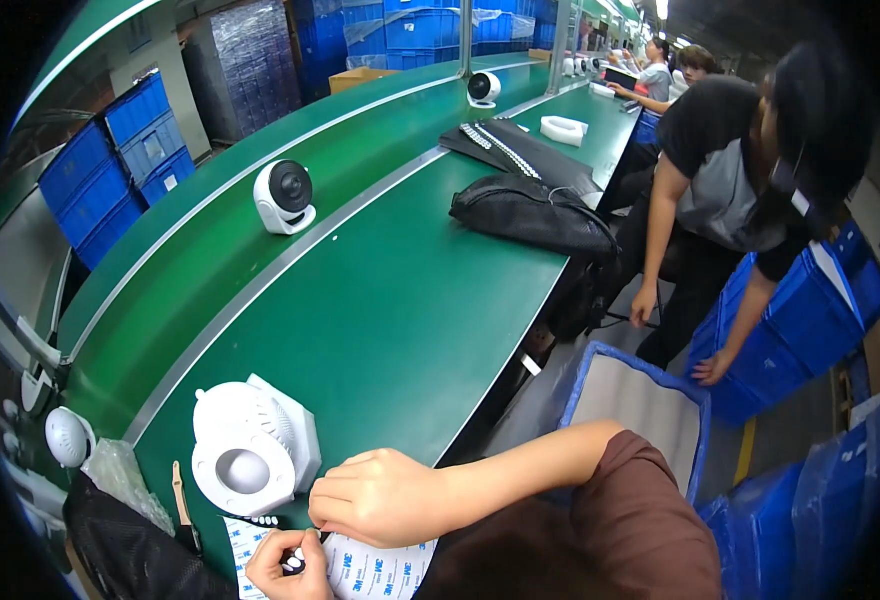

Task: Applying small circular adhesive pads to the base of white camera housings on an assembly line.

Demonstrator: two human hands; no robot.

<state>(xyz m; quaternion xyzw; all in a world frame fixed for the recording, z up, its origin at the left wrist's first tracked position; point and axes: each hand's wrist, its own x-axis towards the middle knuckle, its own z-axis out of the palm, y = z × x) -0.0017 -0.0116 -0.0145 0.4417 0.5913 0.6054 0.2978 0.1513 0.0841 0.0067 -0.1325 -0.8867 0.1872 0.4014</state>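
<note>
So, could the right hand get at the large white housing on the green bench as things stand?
Probably yes: the right hand is close beside the large white housing, and nothing visible stands between them.

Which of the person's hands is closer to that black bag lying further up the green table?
The right. The right hand is nearer the black bag, below and left of it in view; the left hand is lower and further left.
</note>
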